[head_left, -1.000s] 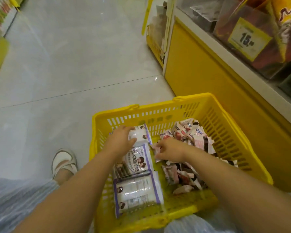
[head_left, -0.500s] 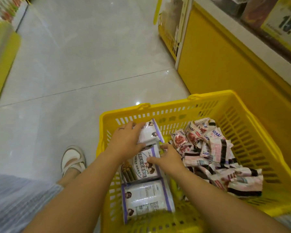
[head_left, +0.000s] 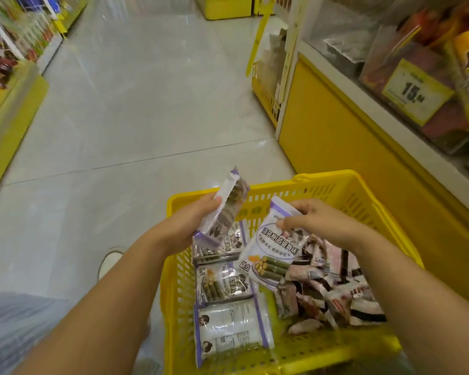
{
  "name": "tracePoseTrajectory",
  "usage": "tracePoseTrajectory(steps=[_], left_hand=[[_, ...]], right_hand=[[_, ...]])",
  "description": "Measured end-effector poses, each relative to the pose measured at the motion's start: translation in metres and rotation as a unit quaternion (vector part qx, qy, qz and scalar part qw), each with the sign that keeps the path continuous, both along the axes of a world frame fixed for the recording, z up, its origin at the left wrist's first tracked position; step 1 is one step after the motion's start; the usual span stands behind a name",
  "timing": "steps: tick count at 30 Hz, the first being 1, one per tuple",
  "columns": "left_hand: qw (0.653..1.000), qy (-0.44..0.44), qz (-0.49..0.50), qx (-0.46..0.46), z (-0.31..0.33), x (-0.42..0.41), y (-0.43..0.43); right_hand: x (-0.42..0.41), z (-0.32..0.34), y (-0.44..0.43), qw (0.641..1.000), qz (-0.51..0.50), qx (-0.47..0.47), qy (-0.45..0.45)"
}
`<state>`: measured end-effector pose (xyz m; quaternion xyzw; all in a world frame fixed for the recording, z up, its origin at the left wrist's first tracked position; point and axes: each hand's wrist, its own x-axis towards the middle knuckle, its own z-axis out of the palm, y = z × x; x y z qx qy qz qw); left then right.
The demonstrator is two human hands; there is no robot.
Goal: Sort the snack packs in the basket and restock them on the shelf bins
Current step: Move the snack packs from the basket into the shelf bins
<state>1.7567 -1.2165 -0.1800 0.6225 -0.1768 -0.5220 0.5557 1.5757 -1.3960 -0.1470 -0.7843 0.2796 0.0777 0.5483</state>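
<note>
Currently one purple-edged pack (head_left: pixel 228 209) is gripped upright by the left hand (head_left: pixel 184 226), above the basket (head_left: pixel 325 179) rim; a second pack (head_left: pixel 271 253) is pinched by its top corner in the right hand (head_left: pixel 320 220). Hung below so slight a pinch, it could be dropped among the small wrappers (head_left: pixel 333 290).

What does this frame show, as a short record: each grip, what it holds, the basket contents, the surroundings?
left grip: holds the raised pack, purple-edged, over the basket's far rim
right grip: pinches the top of the tilted pack, same purple-edged kind
basket: yellow, beside the shelf base
basket, left side: flat packs, purple-edged, lying in a column
basket, right side: sachet pile, small pink and black wrappers
shelf above: price tag, yellow, reads 15
</note>
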Motion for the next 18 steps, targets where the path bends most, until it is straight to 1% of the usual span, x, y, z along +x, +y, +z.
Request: tracePoseTrajectory(steps=[2, 4, 5, 7, 9, 12, 14, 16, 18], left_hand=[[0.996, 0.084, -0.004, -0.018, 0.002, -0.007, -0.001], [0.991, 0.128, -0.039, -0.017, 0.005, -0.014, -0.004], [0.990, 0.126, -0.059, -0.011, 0.007, -0.018, -0.006], [0.991, 0.097, -0.091, -0.006, 0.010, -0.023, -0.008], [0.993, 0.064, -0.093, -0.018, 0.014, -0.024, -0.009], [0.994, 0.045, -0.094, -0.022, 0.017, -0.021, -0.013], [0.990, 0.054, -0.129, -0.036, 0.017, -0.014, -0.013], [0.980, 0.093, -0.163, -0.066, 0.019, -0.004, -0.010], [0.984, 0.107, -0.124, -0.074, 0.020, 0.006, -0.007]], right_hand=[[0.000, 0.022, -0.006, 0.999, 0.000, 0.002, -0.032], [0.005, 0.033, -0.004, 0.998, 0.003, -0.004, -0.066], [0.008, 0.035, -0.001, 0.997, 0.001, -0.010, -0.079], [0.012, 0.035, 0.003, 0.995, -0.011, -0.018, -0.097], [0.014, 0.033, 0.004, 0.994, -0.020, -0.023, -0.109], [0.018, 0.033, 0.005, 0.991, -0.028, -0.013, -0.129], [0.020, 0.034, 0.003, 0.991, -0.022, -0.012, -0.134], [0.019, 0.033, -0.001, 0.991, -0.015, -0.017, -0.132], [0.016, 0.033, -0.008, 0.990, -0.026, -0.031, -0.138]])
